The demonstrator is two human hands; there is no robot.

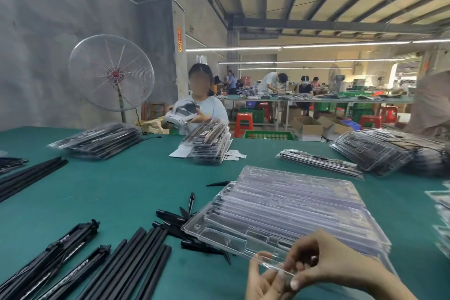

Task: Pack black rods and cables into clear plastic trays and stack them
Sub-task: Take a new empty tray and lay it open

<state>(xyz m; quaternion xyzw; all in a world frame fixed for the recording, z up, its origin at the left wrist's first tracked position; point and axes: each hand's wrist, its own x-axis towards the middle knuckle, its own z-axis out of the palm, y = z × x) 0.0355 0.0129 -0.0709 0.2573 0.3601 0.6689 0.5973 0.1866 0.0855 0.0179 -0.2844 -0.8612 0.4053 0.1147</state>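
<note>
So I'm at the near edge of the stack of empty clear trays [280, 214], both hands on the top one's corner at about 5 o'clock in my view. My right hand [331, 260] is pinching the rim between thumb and fingers, and my left hand [264, 280] is curled up under the same edge, fingers holding it too, looks like I'm peeling one tray off. Nothing's loaded in it yet. The black rods [136, 258] lie loose at 7 o'clock, with small black pieces [175, 219] just beside the trays. Filled stacks [97, 140] sit at 10, 12 and 2 o'clock, so I'd say a decent chunk is done, plenty left though.
</note>
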